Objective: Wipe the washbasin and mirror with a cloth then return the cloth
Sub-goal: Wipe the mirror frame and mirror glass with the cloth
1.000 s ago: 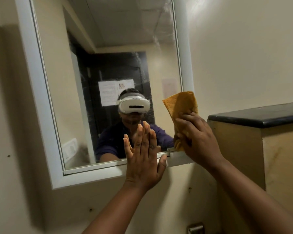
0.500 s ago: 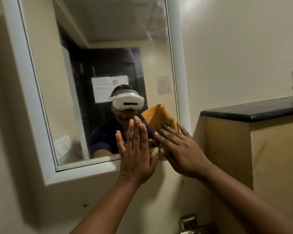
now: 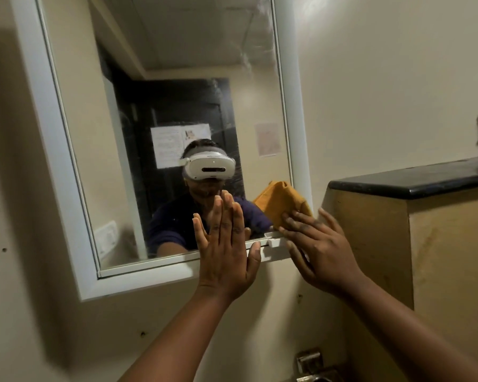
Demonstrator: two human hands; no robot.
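Observation:
A white-framed mirror [image 3: 166, 64] hangs on the beige wall. My left hand [image 3: 226, 249] lies flat against its lower edge, fingers straight and pointing up. My right hand [image 3: 319, 244] presses an orange cloth [image 3: 280, 201] against the glass at the mirror's lower right corner, fingers spread and straight. Part of the cloth is hidden under that hand. Smears show on the glass near the top right. The washbasin is out of view.
A tan cabinet with a black top [image 3: 414, 180] juts out right of the mirror, close to my right arm. A metal tap fitting [image 3: 311, 362] shows at the bottom edge. The mirror reflects a person wearing a white headset.
My right hand with the cloth slid left along the mirror's bottom, then back toward the lower right corner, its fingers now flat. My left hand stayed flat on the glass.

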